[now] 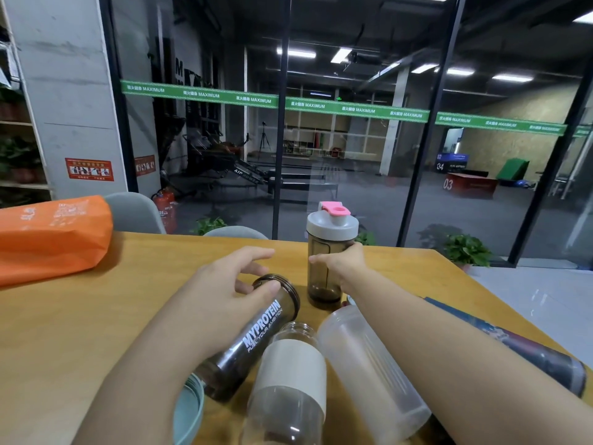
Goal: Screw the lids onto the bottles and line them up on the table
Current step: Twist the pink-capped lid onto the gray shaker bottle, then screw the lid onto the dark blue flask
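Note:
A smoky shaker bottle [317,271] with a grey lid and pink flip cap [333,216] stands upright near the table's far edge. My right hand [345,263] is wrapped around its body. A dark bottle printed MYPROTEIN [253,338] lies on its side without a lid, mouth pointing away. My left hand [234,284] rests at its open rim, thumb touching the mouth. A clear glass bottle with a cream band [290,370] and a frosted plastic bottle [369,364] lie lidless nearer me. A pale blue lid [189,409] sits at the bottom edge.
An orange bag [51,239] lies on the wooden table [80,322] at the far left. A dark printed bottle [529,354] lies under my right forearm at the right edge. Grey chair backs [134,213] stand beyond the table, in front of a glass wall.

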`<act>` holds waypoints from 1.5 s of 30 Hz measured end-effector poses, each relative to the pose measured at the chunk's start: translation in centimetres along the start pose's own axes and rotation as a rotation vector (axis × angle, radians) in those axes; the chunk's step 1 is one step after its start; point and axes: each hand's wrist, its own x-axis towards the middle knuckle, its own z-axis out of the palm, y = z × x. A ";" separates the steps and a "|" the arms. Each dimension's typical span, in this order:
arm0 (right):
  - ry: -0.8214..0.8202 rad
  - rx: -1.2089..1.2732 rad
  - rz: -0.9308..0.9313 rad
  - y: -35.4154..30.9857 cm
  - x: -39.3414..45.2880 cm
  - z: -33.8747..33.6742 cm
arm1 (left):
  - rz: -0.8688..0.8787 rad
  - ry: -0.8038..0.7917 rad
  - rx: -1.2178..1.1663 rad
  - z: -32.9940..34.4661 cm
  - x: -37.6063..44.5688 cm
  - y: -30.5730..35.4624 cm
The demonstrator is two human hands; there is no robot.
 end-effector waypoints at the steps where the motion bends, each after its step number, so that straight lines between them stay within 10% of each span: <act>1: 0.003 -0.003 0.004 0.1 0.1 0.1 | -0.006 -0.001 0.010 0.0 0.0 0.0; 28: -0.154 0.059 -0.022 -1.1 -5.3 -5.4 | -0.033 -0.088 0.110 -1.7 -2.0 1.6; 37: -0.133 0.054 -0.167 -0.3 -10.1 -8.5 | 0.194 -0.043 0.052 -0.8 -6.0 2.6; 45: -0.044 -0.036 -0.448 1.4 -14.7 -10.6 | 0.056 -0.377 0.223 0.2 -9.7 1.4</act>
